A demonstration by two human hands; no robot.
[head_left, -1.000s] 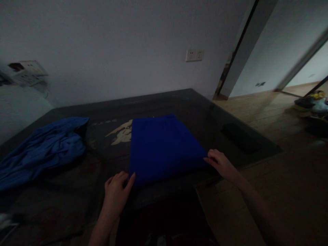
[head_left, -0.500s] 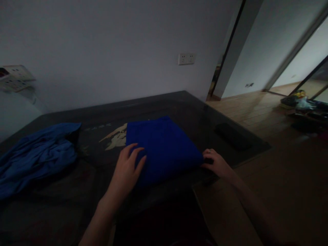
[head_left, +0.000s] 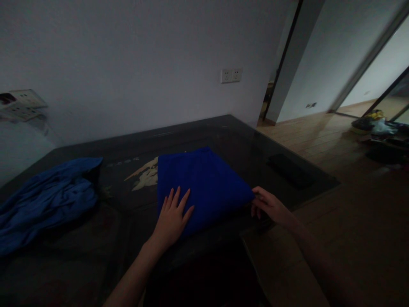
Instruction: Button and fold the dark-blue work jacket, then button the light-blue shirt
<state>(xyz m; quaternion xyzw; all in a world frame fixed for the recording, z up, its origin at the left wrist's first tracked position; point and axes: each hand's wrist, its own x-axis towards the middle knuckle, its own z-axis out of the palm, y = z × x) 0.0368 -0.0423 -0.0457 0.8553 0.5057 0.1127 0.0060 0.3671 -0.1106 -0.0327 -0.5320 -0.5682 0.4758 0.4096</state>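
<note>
A folded deep-blue cloth (head_left: 204,183) lies flat on a dark glass-topped table (head_left: 223,136). My left hand (head_left: 172,217) rests palm down on the cloth's near left part, fingers stretched and spread. My right hand (head_left: 270,205) sits at the cloth's near right corner, fingers bent and touching the corner's edge; whether it pinches the fabric I cannot make out. A crumpled lighter-blue garment (head_left: 44,200) lies loose at the table's left end.
The room is dim. A dark flat object (head_left: 289,170) lies near the table's right edge. A pale print (head_left: 145,175) shows under the glass left of the cloth. White wall with sockets (head_left: 230,75) behind; wooden floor and a doorway to the right, clutter (head_left: 377,128) beyond.
My left hand went from the cloth's near left corner onto its top and now lies flat, fingers spread. My right hand has stayed at the near right corner.
</note>
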